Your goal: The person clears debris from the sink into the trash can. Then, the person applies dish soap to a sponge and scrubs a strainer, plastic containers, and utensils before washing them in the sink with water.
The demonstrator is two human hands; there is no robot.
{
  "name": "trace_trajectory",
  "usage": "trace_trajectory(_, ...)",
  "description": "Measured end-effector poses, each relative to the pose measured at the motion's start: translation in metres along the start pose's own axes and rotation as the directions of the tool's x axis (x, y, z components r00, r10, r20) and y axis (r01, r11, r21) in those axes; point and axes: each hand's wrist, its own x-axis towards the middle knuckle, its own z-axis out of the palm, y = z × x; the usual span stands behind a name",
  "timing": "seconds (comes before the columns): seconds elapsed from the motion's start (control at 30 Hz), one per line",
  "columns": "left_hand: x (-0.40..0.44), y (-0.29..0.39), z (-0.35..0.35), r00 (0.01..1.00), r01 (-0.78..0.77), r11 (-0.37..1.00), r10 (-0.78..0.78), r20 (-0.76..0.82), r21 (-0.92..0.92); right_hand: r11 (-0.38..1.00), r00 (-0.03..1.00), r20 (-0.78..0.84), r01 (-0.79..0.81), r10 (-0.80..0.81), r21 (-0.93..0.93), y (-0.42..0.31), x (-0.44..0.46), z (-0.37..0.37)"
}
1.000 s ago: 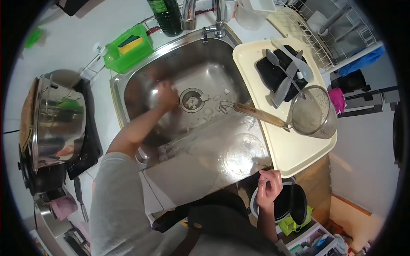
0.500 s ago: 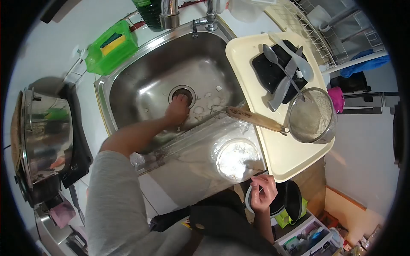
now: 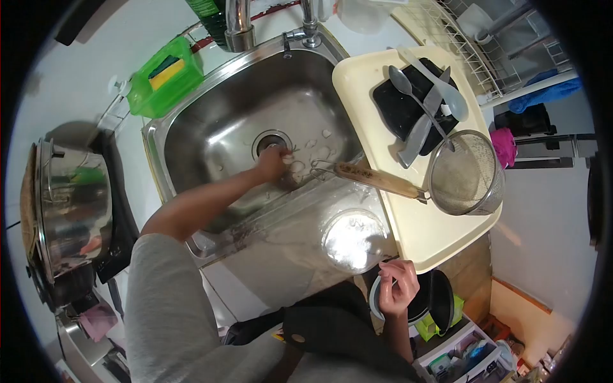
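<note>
My left hand (image 3: 273, 165) is down in the steel sink (image 3: 211, 153), just below the drain hole (image 3: 271, 142). Its fingers are drawn together and point down at the sink floor, among thin pale scraps (image 3: 311, 143); whatever they pinch is hidden. My right hand (image 3: 399, 285) is raised by the near corner of the cream tray (image 3: 424, 246), with its fingers curled in and nothing visible in them. On that tray rest a mesh strainer (image 3: 465, 172) with a wooden handle, a spoon (image 3: 401, 82), a knife (image 3: 415, 143) and a black dish (image 3: 393, 105).
A faucet (image 3: 239, 25) rises behind the sink. A green holder (image 3: 150, 96) with a sponge (image 3: 167, 73) stands at its back left, beside a large steel pot (image 3: 73, 210) farther left. A wire rack (image 3: 472, 57) is at the back right.
My left hand has come out of the drain hole and shifted slightly right and toward me, onto the sink floor. My right hand stays curled in nearly the same place.
</note>
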Motion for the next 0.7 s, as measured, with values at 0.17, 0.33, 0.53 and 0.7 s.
trace_trajectory(0.17,0.024,-0.070,-0.025,0.863,-0.110,0.975,0.191,-0.467,0.195,0.998,0.999,-0.018,-0.052,0.051,-0.031,-0.005,0.001,-0.011)
trace_trajectory(0.33,-0.001,-0.050,0.010,0.914,-0.006,0.887,0.192,-0.358,0.461,0.994,0.994,-0.039,-0.103,0.102,-0.029,-0.005,-0.005,-0.016)
trace_trajectory(0.53,0.074,0.032,0.062,0.802,-0.572,0.820,0.564,-0.199,0.020,0.998,0.998,0.036,-0.048,0.050,-0.032,-0.007,-0.004,-0.012)
trace_trajectory(0.7,0.025,0.006,0.085,0.854,-0.268,0.464,0.520,0.015,-0.844,0.991,0.991,0.006,-0.132,0.133,-0.037,-0.010,-0.012,-0.017)
